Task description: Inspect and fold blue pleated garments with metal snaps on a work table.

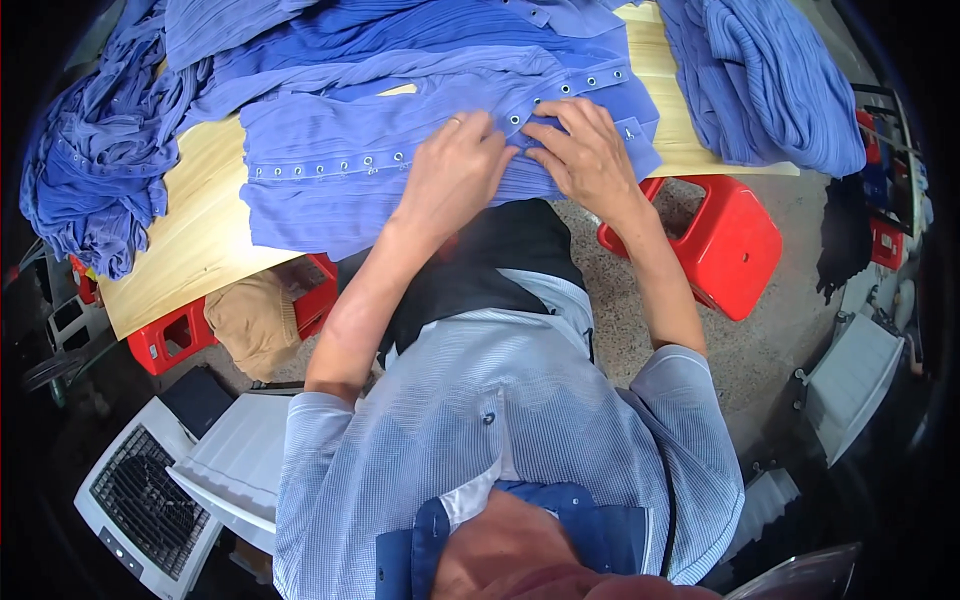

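Note:
A violet-blue pleated shirt (320,205) lies spread across the table in front of me, with a row of round buttons along its placket. My left hand (455,170) is closed at the placket, thumb and fingers pressed together on the cloth, slightly smeared by motion. Just right of it, my right hand (585,155) bends its fingers over the buttoned edge near the collar and pinches the fabric. What exactly lies between the fingertips is hidden. Several buttons show to the left of my left hand, and more run up beside my right fingers.
More blue garments are heaped at the table's left (105,160) and right (760,80). The pale wooden table (205,235) shows between them. Red plastic stools (735,245) stand below. A tan cloth bundle (255,320) rests on one at left, near a white air cooler (150,500).

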A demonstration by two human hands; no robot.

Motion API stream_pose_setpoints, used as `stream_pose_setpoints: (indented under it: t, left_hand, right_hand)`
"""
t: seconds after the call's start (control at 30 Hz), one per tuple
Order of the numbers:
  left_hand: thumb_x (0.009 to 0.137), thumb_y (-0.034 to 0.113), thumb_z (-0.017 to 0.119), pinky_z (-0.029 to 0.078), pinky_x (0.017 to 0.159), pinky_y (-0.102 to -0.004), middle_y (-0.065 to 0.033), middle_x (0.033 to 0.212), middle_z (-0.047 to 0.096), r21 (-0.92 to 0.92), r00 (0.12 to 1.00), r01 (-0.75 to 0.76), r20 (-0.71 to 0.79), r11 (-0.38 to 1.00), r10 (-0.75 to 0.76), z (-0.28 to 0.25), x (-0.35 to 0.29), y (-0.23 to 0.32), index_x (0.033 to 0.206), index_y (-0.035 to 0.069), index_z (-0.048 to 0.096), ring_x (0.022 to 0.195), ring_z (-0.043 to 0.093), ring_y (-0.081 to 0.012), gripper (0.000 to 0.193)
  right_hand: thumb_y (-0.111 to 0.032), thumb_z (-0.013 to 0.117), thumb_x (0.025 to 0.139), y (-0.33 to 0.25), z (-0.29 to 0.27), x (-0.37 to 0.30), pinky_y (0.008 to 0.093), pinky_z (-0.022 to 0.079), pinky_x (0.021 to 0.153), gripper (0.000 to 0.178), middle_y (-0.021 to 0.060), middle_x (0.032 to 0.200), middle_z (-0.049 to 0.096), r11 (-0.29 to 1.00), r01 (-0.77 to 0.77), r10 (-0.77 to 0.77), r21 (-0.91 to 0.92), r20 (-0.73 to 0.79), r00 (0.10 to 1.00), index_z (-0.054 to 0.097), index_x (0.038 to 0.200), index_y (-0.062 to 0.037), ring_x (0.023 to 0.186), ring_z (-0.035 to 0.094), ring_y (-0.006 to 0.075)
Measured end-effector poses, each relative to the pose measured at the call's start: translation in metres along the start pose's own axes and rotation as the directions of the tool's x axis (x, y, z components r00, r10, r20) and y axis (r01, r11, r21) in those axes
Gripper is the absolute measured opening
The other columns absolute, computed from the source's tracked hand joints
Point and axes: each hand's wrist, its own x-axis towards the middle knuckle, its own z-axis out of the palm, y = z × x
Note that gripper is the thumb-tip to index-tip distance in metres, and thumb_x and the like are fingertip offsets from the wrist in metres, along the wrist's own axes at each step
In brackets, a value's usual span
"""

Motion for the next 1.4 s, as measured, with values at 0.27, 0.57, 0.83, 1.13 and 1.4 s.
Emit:
stream_pose_setpoints:
  t: [0.27,0.57,0.83,1.13,1.4]
  left_hand:
    - [0.092,0.017,0.085,0.058,0.071,-0.0437,-0.0087,0.093,0.072,-0.120,0.967,0.167,-0.173,0.979,-0.186,0.033,0.017,0.010,0.107,0.009,0.074,0.082,0.075,-0.0320,0.020]
    - [0.091,0.017,0.083,0.060,0.074,-0.0447,-0.0085,0.101,0.074,-0.017,0.979,0.173,-0.105,0.985,-0.174,0.026,0.024,0.012,0.111,0.010,0.074,0.085,0.075,-0.0339,0.023]
    - [0.090,0.013,0.081,0.062,0.076,-0.0469,-0.0088,0.102,0.073,0.080,0.985,0.148,-0.098,0.986,-0.140,0.030,0.025,0.012,0.109,0.008,0.075,0.090,0.074,-0.0332,0.021]
    - [0.097,0.005,0.077,0.059,0.075,-0.0442,-0.0076,0.100,0.075,-0.193,0.961,0.063,-0.252,0.979,-0.112,0.042,0.017,-0.002,0.107,0.007,0.078,0.089,0.073,-0.0312,0.011]
    - [0.095,0.000,0.072,0.057,0.072,-0.0489,-0.0121,0.098,0.068,-0.262,0.963,0.007,-0.259,0.965,-0.077,0.035,0.030,-0.009,0.106,0.005,0.075,0.090,0.070,-0.0362,0.012]
  right_hand:
    - [-0.008,0.087,0.087,0.013,0.010,-0.010,0.0424,0.052,0.088,0.022,0.0071,0.105,0.073,1.000,0.002,-0.002,-0.008,-0.046,0.999,0.077,0.105,-0.0054,0.099,0.069,0.0292]
    - [-0.007,0.076,0.086,0.018,0.012,-0.012,0.0423,0.053,0.096,0.016,0.0052,0.099,0.073,0.993,0.081,-0.089,-0.083,-0.087,0.992,0.077,0.102,-0.0070,0.100,0.070,0.0261]
    - [-0.007,0.073,0.089,0.010,0.015,-0.004,0.0460,0.051,0.104,0.011,0.0046,0.101,0.071,0.983,0.102,-0.123,-0.154,-0.134,0.983,0.074,0.100,-0.0058,0.101,0.070,0.0258]
    - [-0.006,0.077,0.093,0.021,0.011,0.007,0.0491,0.048,0.110,0.004,0.0031,0.091,0.070,0.998,0.064,-0.063,0.012,-0.065,0.996,0.075,0.095,-0.0087,0.094,0.071,0.0230]
    - [-0.001,0.082,0.088,0.030,0.013,0.018,0.0499,0.050,0.110,0.011,0.0041,0.093,0.073,0.990,0.138,-0.141,-0.043,-0.098,0.985,0.075,0.094,-0.0069,0.091,0.071,0.0248]
